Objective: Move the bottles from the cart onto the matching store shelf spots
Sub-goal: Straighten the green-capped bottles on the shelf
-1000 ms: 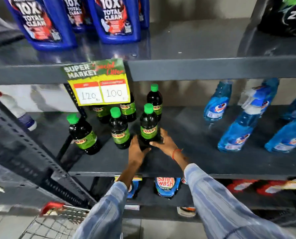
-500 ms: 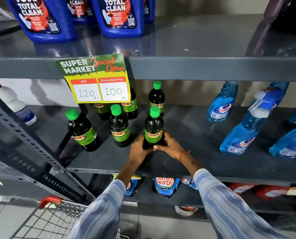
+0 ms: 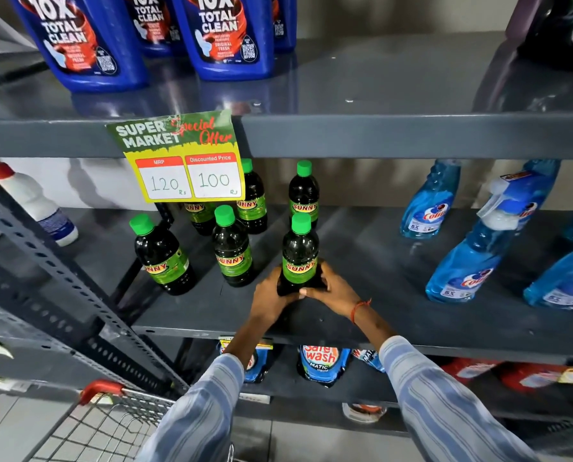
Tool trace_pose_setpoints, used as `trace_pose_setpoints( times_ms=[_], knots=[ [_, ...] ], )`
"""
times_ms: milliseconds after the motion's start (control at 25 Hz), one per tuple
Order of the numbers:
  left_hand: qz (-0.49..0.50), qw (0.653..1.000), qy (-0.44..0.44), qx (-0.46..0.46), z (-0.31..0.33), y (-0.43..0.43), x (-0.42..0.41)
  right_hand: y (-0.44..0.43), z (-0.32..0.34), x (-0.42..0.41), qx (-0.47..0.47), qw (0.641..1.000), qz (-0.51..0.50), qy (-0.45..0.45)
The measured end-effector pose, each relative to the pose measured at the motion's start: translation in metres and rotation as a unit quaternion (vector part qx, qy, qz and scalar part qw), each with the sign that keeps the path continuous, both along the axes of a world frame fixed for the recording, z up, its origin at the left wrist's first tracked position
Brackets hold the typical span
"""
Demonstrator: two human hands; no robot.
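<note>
A grey metal shelf rack (image 3: 411, 135) fills the view. On its top shelf stand big blue bottles (image 3: 225, 35) with the words "10X TOTAL CLEAN" and "ORIGINAL FRESH". At the lower left is a wire cart (image 3: 105, 425) with a red handle.

On the right part of the middle shelf (image 3: 395, 315) stand blue spray bottles (image 3: 468, 258) with the brand "Colin" and "5X". On the shelf below are pouches (image 3: 321, 361) marked "Safe wash MATIC liquid".

A green and yellow price card (image 3: 181, 155) hangs from the upper shelf edge. It reads "SUPER MARKET", "Special Offer", "MRP 120" and "Discounted Price 100".

Under the card stands a group of dark "SUNNY" bottles (image 3: 231, 251) with green caps and green labels. One more dark "SUNNY" bottle (image 3: 300, 255) stands upright on the middle shelf, just right of this group and in front of another one. The left hand (image 3: 271, 295) and the right hand (image 3: 331, 288) both wrap around its base, one on each side. The right wrist wears a red thread (image 3: 358, 308).
</note>
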State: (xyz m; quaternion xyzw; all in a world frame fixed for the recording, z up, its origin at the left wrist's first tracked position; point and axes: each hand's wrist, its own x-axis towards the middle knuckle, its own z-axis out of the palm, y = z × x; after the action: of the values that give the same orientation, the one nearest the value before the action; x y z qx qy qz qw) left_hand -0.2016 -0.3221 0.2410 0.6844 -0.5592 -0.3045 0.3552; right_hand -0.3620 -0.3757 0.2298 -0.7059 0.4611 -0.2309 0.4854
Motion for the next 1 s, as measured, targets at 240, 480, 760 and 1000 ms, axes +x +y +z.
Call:
trace_pose_setpoints(
  times_ms=[240,480,760,1000],
  knots=[
    [-0.011,1.0,-0.001,-0.003,0.006,0.005,-0.002,0.012,0.013,0.001,-0.038,0.999,-0.015,0.007],
    [0.137,0.976,-0.011,-0.171,0.001,0.054,0.018,0.096,0.003,0.031,-0.164,0.942,-0.21,-0.206],
    [0.175,0.981,0.026,-0.082,-0.002,0.043,0.078,0.068,0.005,0.117,-0.097,0.993,-0.037,-0.057],
    [0.07,0.997,0.013,-0.026,0.012,0.016,0.104,0.032,0.011,0.135,-0.055,0.998,-0.022,-0.027]
  ],
)
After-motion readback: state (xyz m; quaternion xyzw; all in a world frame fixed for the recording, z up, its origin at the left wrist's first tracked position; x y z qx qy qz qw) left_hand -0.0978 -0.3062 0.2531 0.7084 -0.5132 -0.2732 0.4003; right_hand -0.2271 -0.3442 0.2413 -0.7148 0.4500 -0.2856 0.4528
